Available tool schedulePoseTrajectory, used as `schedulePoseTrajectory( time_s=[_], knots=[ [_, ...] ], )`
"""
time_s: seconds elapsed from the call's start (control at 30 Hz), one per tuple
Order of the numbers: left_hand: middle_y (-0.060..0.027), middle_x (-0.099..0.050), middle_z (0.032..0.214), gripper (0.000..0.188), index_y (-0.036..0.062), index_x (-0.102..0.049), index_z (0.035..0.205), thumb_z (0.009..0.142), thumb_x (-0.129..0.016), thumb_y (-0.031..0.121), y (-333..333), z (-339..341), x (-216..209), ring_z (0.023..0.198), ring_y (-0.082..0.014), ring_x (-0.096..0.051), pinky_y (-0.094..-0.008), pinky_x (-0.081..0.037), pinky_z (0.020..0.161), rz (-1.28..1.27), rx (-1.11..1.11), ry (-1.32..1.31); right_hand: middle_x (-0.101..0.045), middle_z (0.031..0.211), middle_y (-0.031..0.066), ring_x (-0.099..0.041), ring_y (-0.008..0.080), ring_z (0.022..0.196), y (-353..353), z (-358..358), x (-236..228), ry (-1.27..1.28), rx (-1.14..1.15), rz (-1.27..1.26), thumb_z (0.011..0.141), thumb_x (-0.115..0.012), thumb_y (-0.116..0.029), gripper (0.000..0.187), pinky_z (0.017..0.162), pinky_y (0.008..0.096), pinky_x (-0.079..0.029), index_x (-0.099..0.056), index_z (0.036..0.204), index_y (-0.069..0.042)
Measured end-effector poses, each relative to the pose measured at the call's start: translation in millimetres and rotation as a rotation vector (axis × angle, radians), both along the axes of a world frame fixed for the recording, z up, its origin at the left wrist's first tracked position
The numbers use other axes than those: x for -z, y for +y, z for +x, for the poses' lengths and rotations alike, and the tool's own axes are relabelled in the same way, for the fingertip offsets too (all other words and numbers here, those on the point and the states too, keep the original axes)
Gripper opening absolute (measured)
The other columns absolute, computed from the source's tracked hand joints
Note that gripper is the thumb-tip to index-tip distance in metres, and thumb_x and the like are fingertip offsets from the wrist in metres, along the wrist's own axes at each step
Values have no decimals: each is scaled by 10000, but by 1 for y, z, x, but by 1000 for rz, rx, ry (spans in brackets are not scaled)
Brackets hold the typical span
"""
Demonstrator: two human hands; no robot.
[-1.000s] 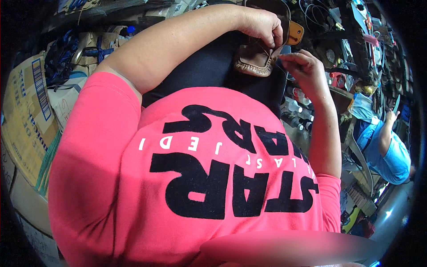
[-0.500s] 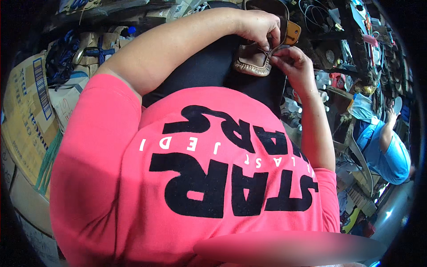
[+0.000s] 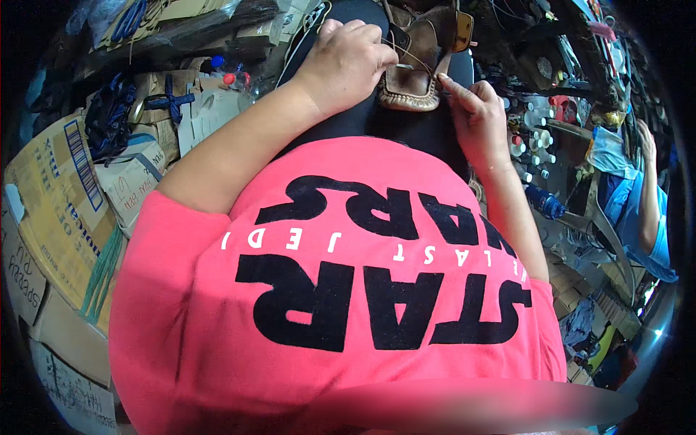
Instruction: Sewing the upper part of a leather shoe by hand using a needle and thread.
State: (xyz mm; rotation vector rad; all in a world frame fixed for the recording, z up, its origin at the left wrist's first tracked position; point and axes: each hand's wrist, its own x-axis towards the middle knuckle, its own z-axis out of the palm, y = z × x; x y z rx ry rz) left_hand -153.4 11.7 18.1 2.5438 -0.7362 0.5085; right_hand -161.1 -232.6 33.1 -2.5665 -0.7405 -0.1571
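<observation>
Head view. Landmark: the brown leather moccasin (image 3: pixel 415 85), lying on the dark trousers (image 3: pixel 406 127) over the lap, its toe toward the wearer, its far end cut off by the top of the frame.

Change over the last second: the left hand (image 3: pixel 346 64) has gone from above the moccasin's opening to its left side. A thin thread (image 3: pixel 415 59) now spans from the left fingers to the moccasin's upper. Reading: a length of thread has been drawn out on the seam work, probably under light tension.

Grip, left: fingers bent in, apparently pinching the thread; exact finger contact partly hidden.
Grip, right: the right hand (image 3: pixel 478 109) sits at the moccasin's right edge, index tip against it. Cannot tell whether it pinches the edge or only steadies it.

Edges and room: the gathered toe seam (image 3: pixel 407 100) faces the pink shirt (image 3: pixel 203 304), little space between. A tan leather tab (image 3: pixel 463 32) stands right of the moccasin's far part, a possible snag for thread. Plastic bottles (image 3: pixel 538 119) crowd farther right, beyond the right hand. Best room for a long pull: left of the moccasin, judged by layout.
</observation>
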Motion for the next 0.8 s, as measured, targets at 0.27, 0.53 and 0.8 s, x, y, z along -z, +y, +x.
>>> schedulePoseTrajectory(
  time_s=[0.27,0.53,0.8],
  knots=[
    [13,-492,745,187,263,-714,924,765,-674,174,-3,13,4,785,-179,-520,-338,-353,721,-168,149,128,-498,830,13,-520,126,801,-23,44,-5,617,-107,320,813,-540,99,370,799,225,-436,-686,1068,-125],
    [21,-493,758,207,299,-715,943,773,-670,189,-7,16,10,829,-174,-511,-342,-351,738,-69,61,108,-558,975,25,-570,142,959,-20,59,-11,659,-98,189,844,-520,96,302,888,246,-453,-694,1004,-91],
    [21,-507,762,215,297,-714,946,763,-665,195,-9,17,10,837,-176,-519,-344,-343,744,-35,76,147,-571,959,22,-574,141,963,-20,61,-13,693,-130,211,862,-535,54,276,875,244,-455,-701,1017,-103]
  ],
)
